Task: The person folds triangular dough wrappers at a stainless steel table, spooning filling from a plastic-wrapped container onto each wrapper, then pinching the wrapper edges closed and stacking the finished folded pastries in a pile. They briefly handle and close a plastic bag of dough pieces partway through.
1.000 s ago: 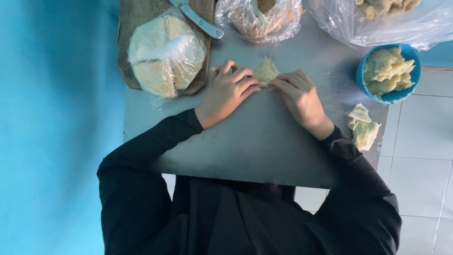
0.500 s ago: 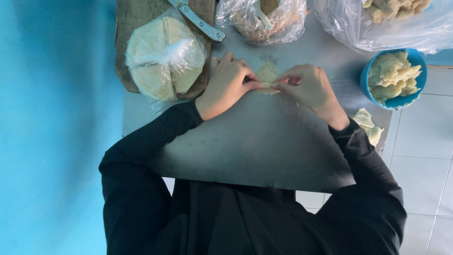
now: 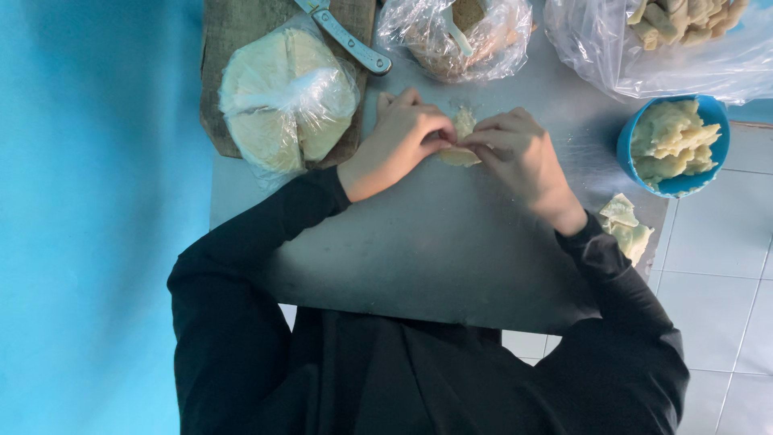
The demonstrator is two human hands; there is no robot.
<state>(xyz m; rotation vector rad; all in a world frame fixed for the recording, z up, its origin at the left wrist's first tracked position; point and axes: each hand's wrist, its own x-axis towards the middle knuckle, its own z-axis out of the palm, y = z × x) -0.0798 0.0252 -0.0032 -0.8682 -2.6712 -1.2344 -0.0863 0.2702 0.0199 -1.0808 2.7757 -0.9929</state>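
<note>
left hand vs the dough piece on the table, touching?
Touching. The head view shows the left hand with fingertips pinched onto the pale dough piece, no gap visible; the right hand grips it from the other side.

Soft, even daylight, fairly bright. The table [image 3: 451,242] shows a dull sheen, and the plastic bags [image 3: 684,56] glint. Everything looks sharp.

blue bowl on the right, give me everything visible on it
The blue bowl is small, round and bright blue, and looks like plastic. It stands upright near the right edge of the grey table, heaped above the rim with pale folded dumplings. A clear plastic bag of similar pieces lies just behind it, its edge at or over the rim. Two more dumplings lie on the table just in front. Neither hand touches it; the right hand is nearer.
</note>
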